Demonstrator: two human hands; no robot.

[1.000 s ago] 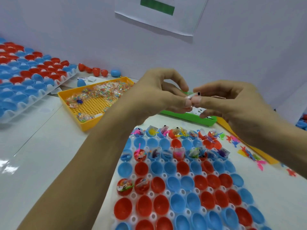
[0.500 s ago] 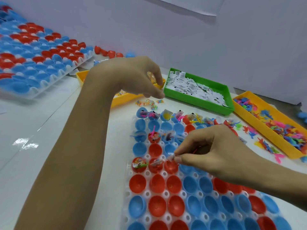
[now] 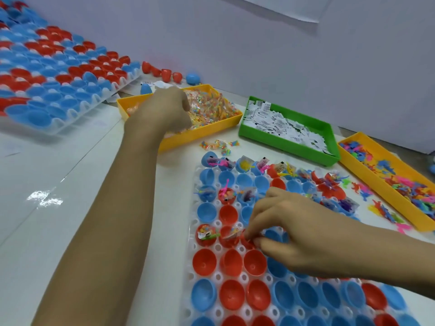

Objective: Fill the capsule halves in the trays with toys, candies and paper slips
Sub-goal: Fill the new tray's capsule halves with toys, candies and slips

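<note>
Glossy, smooth plastic is seen in the red and blue capsule halves (image 3: 204, 263). They are held in a translucent white plastic tray (image 3: 191, 274). Printed paper slips (image 3: 282, 128) are heaped in a green plastic bin (image 3: 270, 140). Candies (image 3: 211, 109) are wrapped in shiny clear film. The white table (image 3: 70, 184) is glossy.

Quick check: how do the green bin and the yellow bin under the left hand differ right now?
The green bin holds white printed paper slips; the yellow bin holds clear-wrapped colourful candies. The left hand reaches into the yellow bin, while no hand is at the green bin. The green bin sits to the right of the yellow one. Both are shallow rectangular plastic bins standing behind the capsule tray.
</note>
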